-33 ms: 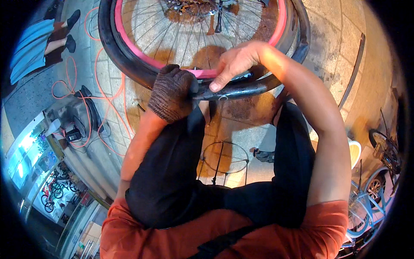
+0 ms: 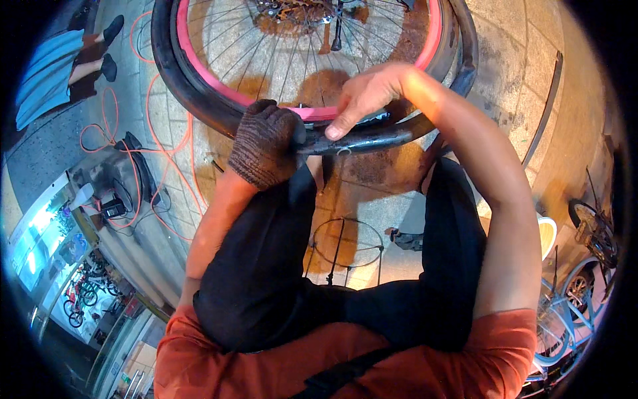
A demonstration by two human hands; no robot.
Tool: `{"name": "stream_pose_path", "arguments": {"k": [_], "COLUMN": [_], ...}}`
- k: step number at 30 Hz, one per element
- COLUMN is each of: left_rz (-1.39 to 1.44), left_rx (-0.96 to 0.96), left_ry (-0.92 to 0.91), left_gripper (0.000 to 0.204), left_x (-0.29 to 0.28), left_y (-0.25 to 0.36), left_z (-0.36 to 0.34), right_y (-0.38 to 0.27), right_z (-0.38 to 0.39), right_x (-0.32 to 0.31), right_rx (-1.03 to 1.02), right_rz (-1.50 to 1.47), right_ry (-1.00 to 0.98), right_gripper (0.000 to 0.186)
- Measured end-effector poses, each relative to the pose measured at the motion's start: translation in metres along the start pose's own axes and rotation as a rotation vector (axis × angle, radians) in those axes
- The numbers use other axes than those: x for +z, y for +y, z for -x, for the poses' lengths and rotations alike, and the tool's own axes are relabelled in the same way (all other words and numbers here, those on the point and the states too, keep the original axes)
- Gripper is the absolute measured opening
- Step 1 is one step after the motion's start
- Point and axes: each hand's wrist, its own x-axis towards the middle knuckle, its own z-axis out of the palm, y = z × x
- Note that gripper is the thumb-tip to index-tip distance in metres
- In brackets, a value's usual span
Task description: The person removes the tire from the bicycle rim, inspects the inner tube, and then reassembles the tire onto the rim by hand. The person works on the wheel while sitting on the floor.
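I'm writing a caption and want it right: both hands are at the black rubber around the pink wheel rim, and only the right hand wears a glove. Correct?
Not quite: the head view shows the glove on the left hand, while the right hand is bare. Both are indeed at the black rubber around the pink wheel rim.

Orange-red shirt (image 2: 226, 372), black trousers (image 2: 249, 292), dark-gloved left hand (image 2: 264, 145)

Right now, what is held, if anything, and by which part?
The gloved left hand grips the black tube at its near side; the right hand touches it.
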Motion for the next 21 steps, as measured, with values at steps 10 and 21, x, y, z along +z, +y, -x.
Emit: {"name": "stream_pose_path", "arguments": {"k": [10, 21], "left_rz": [-0.018, 0.002], "left_rx": [-0.026, 0.084], "left_ry": [-0.027, 0.046], "left_gripper": [0.045, 0.037], "left_x": [-0.004, -0.008], "left_y": [0.003, 0.001], "left_z": [0.000, -0.003], "right_y": [0.013, -0.003], "right_z": [0.034, 0.003], "right_x": [-0.021, -0.010], "right_rx": [0.289, 0.057], "right_rz": [0.202, 0.035], "right_ry": [0.008, -0.080], "right_gripper": [0.106, 0.069]}}
